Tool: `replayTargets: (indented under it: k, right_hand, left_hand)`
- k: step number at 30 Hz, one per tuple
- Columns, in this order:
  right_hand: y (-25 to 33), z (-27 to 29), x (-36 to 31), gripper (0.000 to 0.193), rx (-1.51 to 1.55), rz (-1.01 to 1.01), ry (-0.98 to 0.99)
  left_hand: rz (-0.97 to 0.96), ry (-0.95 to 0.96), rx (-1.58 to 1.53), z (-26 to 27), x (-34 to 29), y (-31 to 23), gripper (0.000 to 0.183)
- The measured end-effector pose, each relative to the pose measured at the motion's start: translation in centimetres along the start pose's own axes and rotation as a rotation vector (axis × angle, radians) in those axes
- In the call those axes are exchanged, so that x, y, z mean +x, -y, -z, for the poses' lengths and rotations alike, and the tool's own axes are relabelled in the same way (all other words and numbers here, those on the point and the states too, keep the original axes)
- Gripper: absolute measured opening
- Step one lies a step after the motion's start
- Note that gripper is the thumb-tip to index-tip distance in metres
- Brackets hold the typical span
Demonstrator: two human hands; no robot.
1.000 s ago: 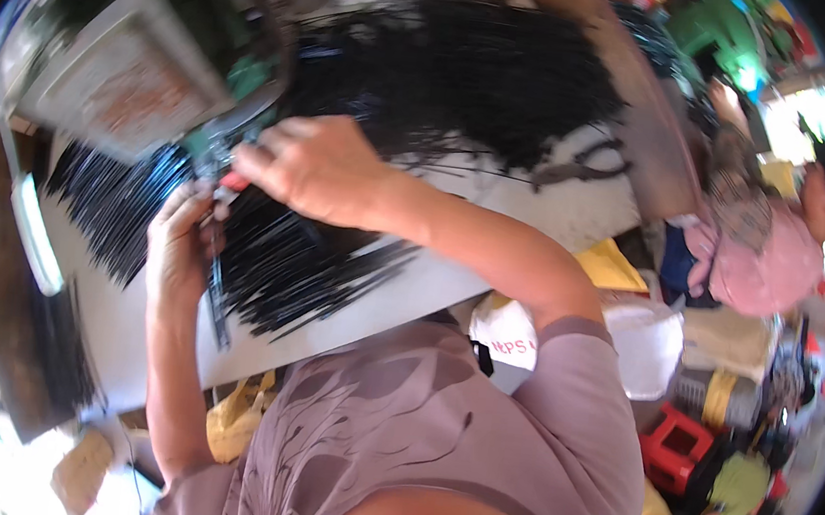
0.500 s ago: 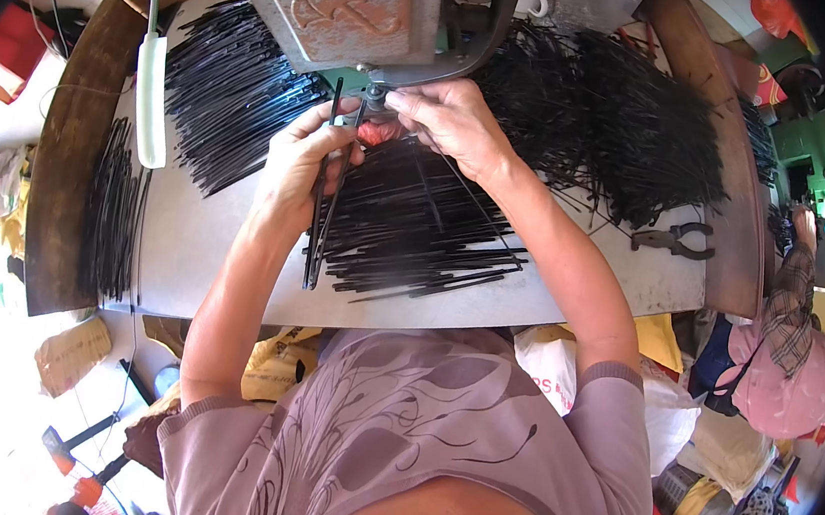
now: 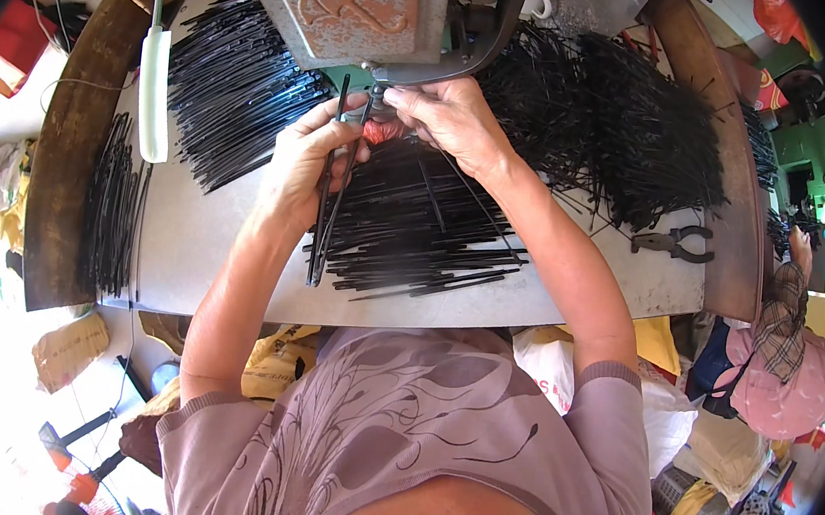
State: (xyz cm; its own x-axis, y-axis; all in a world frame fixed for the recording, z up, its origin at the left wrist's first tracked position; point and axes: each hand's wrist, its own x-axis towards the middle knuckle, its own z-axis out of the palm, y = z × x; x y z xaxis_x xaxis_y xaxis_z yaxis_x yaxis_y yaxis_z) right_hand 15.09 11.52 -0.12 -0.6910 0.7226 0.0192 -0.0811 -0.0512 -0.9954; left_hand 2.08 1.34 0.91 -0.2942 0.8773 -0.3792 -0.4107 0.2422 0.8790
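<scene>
My left hand [image 3: 299, 170] is closed around a few thin black rods [image 3: 320, 248], which point down toward the table's near edge. Their upper ends rise beside the small metal fitting [image 3: 378, 96] under the grey machine head [image 3: 358, 11]. On the fitting's other side, my right hand [image 3: 466, 132] pinches a slim black rod [image 3: 483, 205] that slants down to the right; its upper end is hidden by the fingers. Between the hands sits a red bundle [image 3: 382, 132]. Below them lies a pile of similar black rods [image 3: 406, 227] on the pale table [image 3: 210, 266].
Another heap of rods [image 3: 234, 88] lies left of the machine, and a tangled one [image 3: 617, 128] on the right. Pliers [image 3: 673, 243] rest near the right wooden rim [image 3: 736, 241]. A white tube [image 3: 154, 95] hangs at left. A co-worker in pink [image 3: 786, 387] is at far right.
My left hand and its rods have shifted slightly up and to the right. My right hand stays almost in place at the metal fitting.
</scene>
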Motion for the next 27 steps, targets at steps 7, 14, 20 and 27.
replayTargets:
  k: [7, 14, 20, 27]
  right_hand:
    - [-0.1, -0.2, 0.1, 0.012, 0.021, -0.015, 0.003]
    - [-0.2, -0.3, -0.1, 0.013, 0.039, -0.070, -0.035]
    - [-0.1, 0.5, -1.1, 0.016, 0.075, -0.255, 0.035]
    - [0.0, -0.7, -1.2, 0.017, 0.204, -0.227, -0.007]
  left_hand:
    - [0.012, 0.006, 0.000, 0.2, 0.3, 0.4, 0.030]
    - [0.007, -0.013, -0.002, 0.0, 0.3, 0.5, 0.024]
    - [-0.017, 0.043, 0.109, 1.2, -0.2, 0.4, 0.007]
    - [-0.059, 0.051, 0.006, 0.2, 0.2, 1.4, 0.012]
